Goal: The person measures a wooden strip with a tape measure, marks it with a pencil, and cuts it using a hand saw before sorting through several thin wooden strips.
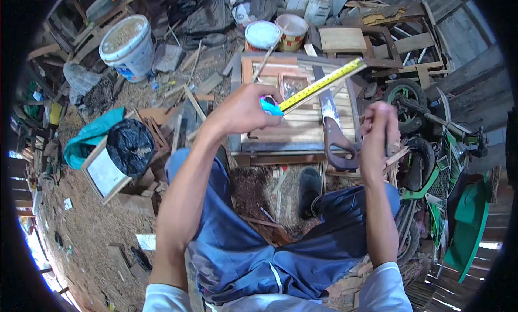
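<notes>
My left hand [245,110] is wrapped round a blue and pink tape measure [271,105]. Its yellow blade [324,83] stretches out to the upper right, over a low slatted wooden table [270,134], along a thin wooden strip. A handsaw [330,115] lies on the table, its dark handle toward me at the right edge. Beside that handle, to the right, my right hand [382,131] is raised with its fingers bent together; whether anything is between them I cannot make out. Light wood sticks [396,156] show just behind and below it.
White bucket [127,48] stands at upper left, two smaller buckets [263,35] behind the table. At left are a black bag [130,147] and a framed panel [102,172]. A green bike [431,166] is at right. Wood scraps litter the ground.
</notes>
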A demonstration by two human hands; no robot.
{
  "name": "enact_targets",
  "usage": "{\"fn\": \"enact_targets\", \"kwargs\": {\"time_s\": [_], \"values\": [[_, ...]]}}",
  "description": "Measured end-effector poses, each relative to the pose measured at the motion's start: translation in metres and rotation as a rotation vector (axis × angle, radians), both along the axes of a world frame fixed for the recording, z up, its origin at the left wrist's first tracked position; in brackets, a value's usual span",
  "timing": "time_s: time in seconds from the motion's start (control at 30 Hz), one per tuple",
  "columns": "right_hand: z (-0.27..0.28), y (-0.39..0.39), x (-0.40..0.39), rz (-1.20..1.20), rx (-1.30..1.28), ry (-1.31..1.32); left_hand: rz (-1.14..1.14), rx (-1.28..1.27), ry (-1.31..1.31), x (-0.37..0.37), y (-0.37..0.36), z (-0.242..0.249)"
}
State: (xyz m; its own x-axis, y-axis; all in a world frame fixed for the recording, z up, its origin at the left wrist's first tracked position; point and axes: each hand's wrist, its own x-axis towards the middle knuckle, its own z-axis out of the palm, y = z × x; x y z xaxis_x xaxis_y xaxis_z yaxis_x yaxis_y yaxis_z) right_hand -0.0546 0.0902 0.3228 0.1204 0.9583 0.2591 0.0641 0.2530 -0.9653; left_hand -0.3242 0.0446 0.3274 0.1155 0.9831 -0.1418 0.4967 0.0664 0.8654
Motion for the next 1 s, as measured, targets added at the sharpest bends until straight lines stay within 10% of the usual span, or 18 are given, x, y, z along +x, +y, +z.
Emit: {"fn": "enact_targets", "kwargs": {"time_s": [0.2, 0.53, 0.7, 1.0], "values": [[-0.037, -0.013, -0.04, 0.509, -0.146, -0.078, -0.008, 0.074, 0.072, 0.017, 0.002, -0.012], [-0.064, 0.004, -0.055, 0.518, -0.337, 0.09, 0.136, 0.046, 0.221, 0.031, 0.011, -0.029], [-0.097, 0.01, -0.05, 0.635, -0.004, -0.489, 0.359, 0.142, 0.109, 0.014, 0.028, -0.048], [-0.066, 0.016, -0.028, 0.678, -0.625, -0.247, 0.386, 0.226, 0.427, 0.001, 0.019, -0.061]]}}
